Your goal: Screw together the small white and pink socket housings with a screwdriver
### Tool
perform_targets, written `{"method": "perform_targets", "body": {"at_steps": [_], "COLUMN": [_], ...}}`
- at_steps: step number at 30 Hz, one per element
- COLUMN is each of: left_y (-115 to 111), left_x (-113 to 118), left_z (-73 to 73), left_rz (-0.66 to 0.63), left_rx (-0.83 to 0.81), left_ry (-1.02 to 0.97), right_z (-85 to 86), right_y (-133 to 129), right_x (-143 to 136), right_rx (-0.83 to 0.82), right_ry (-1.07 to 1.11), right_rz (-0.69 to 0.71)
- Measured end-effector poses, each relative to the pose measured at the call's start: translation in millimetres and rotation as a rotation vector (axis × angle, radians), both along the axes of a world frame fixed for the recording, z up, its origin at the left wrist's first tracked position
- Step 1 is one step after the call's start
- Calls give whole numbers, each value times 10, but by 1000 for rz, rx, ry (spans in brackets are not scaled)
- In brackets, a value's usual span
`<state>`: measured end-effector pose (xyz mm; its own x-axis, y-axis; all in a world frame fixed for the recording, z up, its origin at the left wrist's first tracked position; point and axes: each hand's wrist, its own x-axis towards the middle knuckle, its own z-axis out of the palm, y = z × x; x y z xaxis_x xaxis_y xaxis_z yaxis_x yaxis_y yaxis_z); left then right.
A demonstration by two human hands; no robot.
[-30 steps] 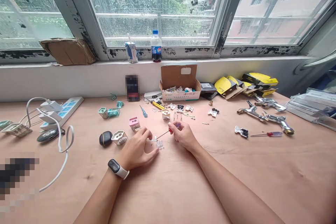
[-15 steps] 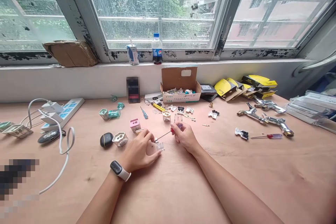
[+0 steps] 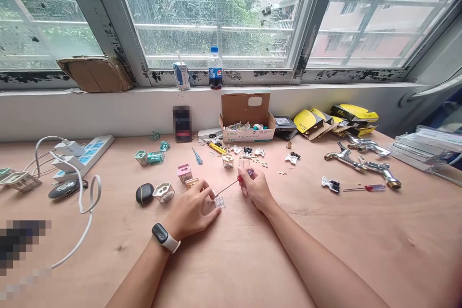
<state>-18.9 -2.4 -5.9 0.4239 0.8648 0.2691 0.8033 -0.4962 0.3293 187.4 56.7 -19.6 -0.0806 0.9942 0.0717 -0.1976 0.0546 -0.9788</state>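
Note:
My right hand (image 3: pixel 255 188) is closed round the red and dark handle of a screwdriver (image 3: pixel 227 186). Its thin shaft slants down to the left, the tip close to my left fingertips. My left hand (image 3: pixel 193 208) rests on the table with thumb and fingers around a small clear plastic piece (image 3: pixel 220 201). The fingers partly cover the piece and whatever the tip touches. Just beyond the left knuckles stand an orange pencil sharpener (image 3: pixel 192 182) and a pink pencil sharpener (image 3: pixel 184 172). A cream sharpener (image 3: pixel 164 192) sits to the left, beside a black rounded case (image 3: pixel 145 193).
Farther back, an open carton (image 3: pixel 248 134) holds small parts, with loose black and white pieces in front. On the right lie metal taps (image 3: pixel 380 173), another screwdriver (image 3: pixel 364 188) and clear plastic cases (image 3: pixel 418 154). A power strip (image 3: pixel 84 156) with white cables is at left.
The screwdriver handle has risen and shifted slightly right, so the shaft slants a bit more steeply. My left hand stays nearly in place at the clear piece. The whole view has shifted slightly.

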Motion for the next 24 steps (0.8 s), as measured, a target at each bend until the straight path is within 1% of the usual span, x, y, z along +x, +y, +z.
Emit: {"method": "perform_targets", "body": {"at_steps": [7, 15, 20, 24], "left_y": [11, 14, 1, -2], "left_x": [-12, -22, -13, -9], "left_z": [0, -3, 6, -27], "left_rz": [16, 28, 15, -15], "left_rx": [-6, -13, 17, 40], "left_ry": [6, 11, 10, 24], "right_z": [-29, -139, -137, -121], "right_y": [14, 61, 57, 43], "right_x": [-3, 9, 7, 1], "right_rx": [-29, 57, 67, 71], "right_ry": [18, -90, -124, -137], "right_rz": [-19, -19, -11, -9]}}
